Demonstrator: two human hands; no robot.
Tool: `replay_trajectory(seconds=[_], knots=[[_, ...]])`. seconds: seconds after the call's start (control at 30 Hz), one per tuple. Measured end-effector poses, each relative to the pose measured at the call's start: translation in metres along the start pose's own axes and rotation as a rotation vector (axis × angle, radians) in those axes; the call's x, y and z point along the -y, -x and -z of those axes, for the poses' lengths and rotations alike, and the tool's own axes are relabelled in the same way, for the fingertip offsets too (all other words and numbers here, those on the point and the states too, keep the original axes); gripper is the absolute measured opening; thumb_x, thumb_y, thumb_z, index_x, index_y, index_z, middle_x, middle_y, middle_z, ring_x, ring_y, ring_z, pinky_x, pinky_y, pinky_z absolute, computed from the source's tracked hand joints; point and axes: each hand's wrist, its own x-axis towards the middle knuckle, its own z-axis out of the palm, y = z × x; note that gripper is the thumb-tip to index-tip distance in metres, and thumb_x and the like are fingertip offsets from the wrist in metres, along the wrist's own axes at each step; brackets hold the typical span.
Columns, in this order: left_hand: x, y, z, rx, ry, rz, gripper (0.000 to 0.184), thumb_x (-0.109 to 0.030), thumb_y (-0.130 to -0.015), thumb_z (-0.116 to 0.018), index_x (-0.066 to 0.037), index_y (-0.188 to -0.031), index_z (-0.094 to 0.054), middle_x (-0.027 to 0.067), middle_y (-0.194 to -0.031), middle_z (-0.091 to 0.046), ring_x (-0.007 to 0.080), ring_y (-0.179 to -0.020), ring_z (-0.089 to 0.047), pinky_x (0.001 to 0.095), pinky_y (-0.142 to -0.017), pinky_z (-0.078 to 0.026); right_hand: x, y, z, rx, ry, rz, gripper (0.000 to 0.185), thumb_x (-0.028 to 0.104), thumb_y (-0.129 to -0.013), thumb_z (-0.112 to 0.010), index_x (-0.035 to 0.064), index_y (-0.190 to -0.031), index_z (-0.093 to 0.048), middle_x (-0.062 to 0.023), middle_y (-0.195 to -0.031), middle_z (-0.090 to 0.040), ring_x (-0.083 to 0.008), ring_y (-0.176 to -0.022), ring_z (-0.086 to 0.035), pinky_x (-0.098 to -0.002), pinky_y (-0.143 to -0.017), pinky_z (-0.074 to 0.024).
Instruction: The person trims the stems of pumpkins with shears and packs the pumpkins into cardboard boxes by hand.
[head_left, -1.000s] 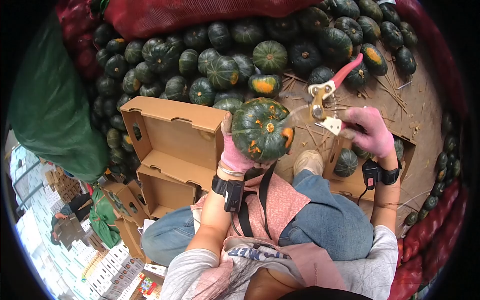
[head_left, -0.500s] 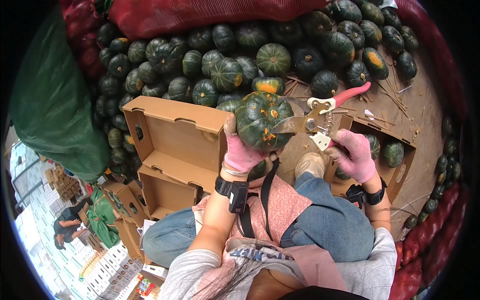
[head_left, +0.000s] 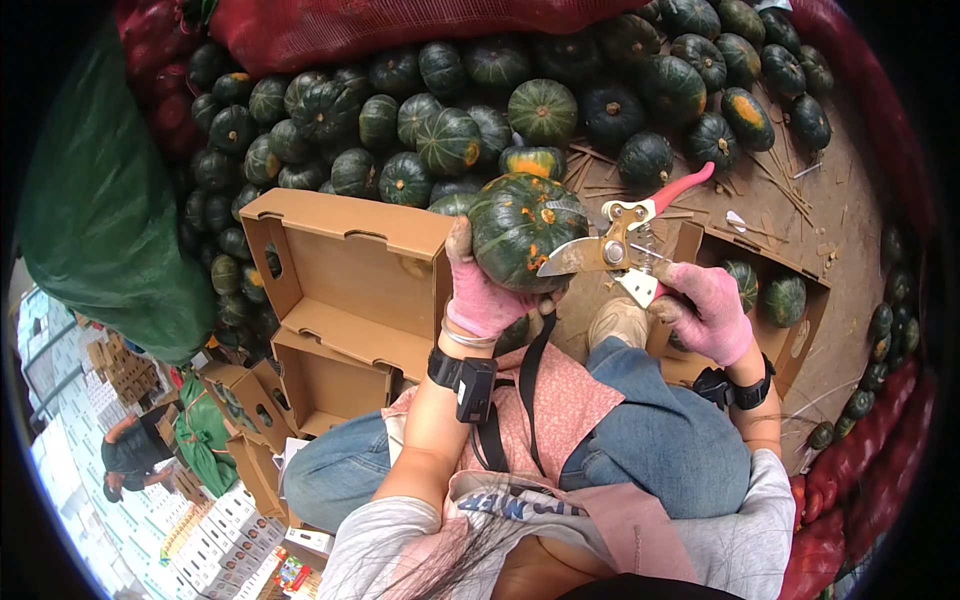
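My left hand [head_left: 490, 295], in a pink glove with bare fingertips, supports a dark green pumpkin [head_left: 522, 232] from below and the left. Orange specks and a pale stem scar mark its skin. My right hand [head_left: 706, 308], gloved the same way, grips the lower handle of the pruning shears [head_left: 612, 252]. Their red upper handle stands away from my fingers, so the shears are spread apart. The lower blade lies across the pumpkin's right side; whether it touches the skin I cannot tell.
A heap of pumpkins [head_left: 450, 142] spreads behind my hands. Open cardboard boxes [head_left: 365, 285] stand on the left, and another box [head_left: 815, 330] with pumpkins on the right. Cut stems [head_left: 790, 195] litter the floor. A person [head_left: 135, 450] bends at far left.
The shears have shifted slightly left, and their upper handle has swung a little left. The pumpkin has turned slightly in my left hand. The person at far left has moved an arm.
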Motion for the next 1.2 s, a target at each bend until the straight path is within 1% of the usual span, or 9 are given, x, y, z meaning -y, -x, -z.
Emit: replay_trajectory(seconds=[0.23,0.37,0.4,0.6,0.7,0.8,0.9,1.0,1.2], knots=[[0.005,-0.001,-0.001,-0.063,-0.121,0.000,0.096,-0.083,-0.068,-0.043,-0.006,-0.126,-0.046,0.0162,-0.105,-0.061,0.0298,-0.066,-0.063,0.0330,-0.044,-0.049,0.008,-0.004,-0.002,-0.053,0.066,-0.063,0.027,0.007,-0.077,-0.068,0.0016,-0.100,-0.055,-0.0142,-0.077,-0.061,-0.0330,-0.067,-0.061,-0.0345,-0.058,-0.0481],[0.007,-0.005,-0.006,-0.098,-0.010,-0.032,0.092,-0.081,-0.070,-0.043,-0.008,-0.126,-0.047,0.0148,-0.106,-0.060,0.0300,-0.069,-0.062,0.0334,-0.044,-0.049,0.007,-0.001,0.000,-0.065,0.034,-0.091,0.028,0.005,-0.076,-0.068,0.0010,-0.100,-0.055,-0.0145,-0.078,-0.061,-0.0328,-0.068,-0.062,-0.0343,-0.058,-0.0487],[0.004,-0.005,-0.001,-0.017,-0.011,0.005,0.092,-0.082,-0.070,-0.043,-0.008,-0.126,-0.047,0.0144,-0.109,-0.059,0.0301,-0.071,-0.062,0.0342,-0.044,-0.049,0.006,0.002,0.000,-0.046,0.031,-0.082,0.028,0.005,-0.075,-0.068,0.0008,-0.099,-0.054,-0.0145,-0.078,-0.062,-0.0328,-0.068,-0.063,-0.0342,-0.059,-0.0490],[0.003,-0.004,-0.009,-0.149,0.056,-0.007,0.100,-0.085,-0.068,-0.038,-0.006,-0.128,-0.044,0.0174,-0.108,-0.058,0.0328,-0.069,-0.058,0.0347,-0.045,-0.044,0.003,0.008,-0.003,0.004,0.047,-0.048,0.027,0.004,-0.074,-0.068,0.0020,-0.098,-0.054,-0.0142,-0.079,-0.061,-0.0340,-0.070,-0.062,-0.0356,-0.059,-0.0488],[0.004,-0.005,0.002,-0.032,0.004,0.028,0.099,-0.085,-0.068,-0.038,-0.008,-0.129,-0.044,0.0165,-0.109,-0.058,0.0328,-0.070,-0.058,0.0344,-0.045,-0.044,0.005,0.007,-0.004,-0.005,0.062,-0.064,0.025,0.005,-0.074,-0.068,0.0028,-0.096,-0.055,-0.0140,-0.078,-0.061,-0.0345,-0.069,-0.061,-0.0366,-0.058,-0.0481],[0.007,-0.006,-0.004,-0.136,0.003,-0.001,0.098,-0.085,-0.068,-0.038,-0.008,-0.129,-0.044,0.0159,-0.110,-0.058,0.0327,-0.071,-0.059,0.0342,-0.045,-0.044,0.006,0.007,-0.003,-0.003,0.080,-0.065,0.024,0.006,-0.075,-0.068,0.0034,-0.095,-0.056,-0.0140,-0.076,-0.060,-0.0347,-0.069,-0.060,-0.0372,-0.058,-0.0475],[0.010,-0.008,-0.024,-0.348,0.027,-0.082,0.098,-0.085,-0.068,-0.039,-0.008,-0.129,-0.044,0.0160,-0.109,-0.058,0.0324,-0.071,-0.059,0.0346,-0.046,-0.044,0.008,0.007,-0.002,0.009,0.092,-0.059,0.023,0.007,-0.075,-0.068,0.0037,-0.095,-0.056,-0.0140,-0.075,-0.059,-0.0349,-0.068,-0.060,-0.0373,-0.057,-0.0473],[0.009,-0.006,-0.006,-0.186,0.001,-0.016,0.098,-0.085,-0.068,-0.040,-0.008,-0.129,-0.044,0.0160,-0.110,-0.057,0.0319,-0.072,-0.059,0.0359,-0.047,-0.044,0.009,0.007,-0.003,0.006,0.096,-0.067,0.023,0.007,-0.075,-0.068,0.0039,-0.095,-0.056,-0.0140,-0.075,-0.059,-0.0350,-0.068,-0.060,-0.0373,-0.057,-0.0473],[0.011,-0.007,-0.005,-0.211,-0.007,-0.025,0.098,-0.085,-0.068,-0.041,-0.007,-0.128,-0.044,0.0166,-0.108,-0.058,0.0313,-0.072,-0.059,0.0348,-0.046,-0.043,0.009,0.006,-0.004,-0.007,0.086,-0.067,0.024,0.007,-0.075,-0.068,0.0040,-0.095,-0.055,-0.0139,-0.076,-0.059,-0.0350,-0.068,-0.060,-0.0376,-0.057,-0.0473]])
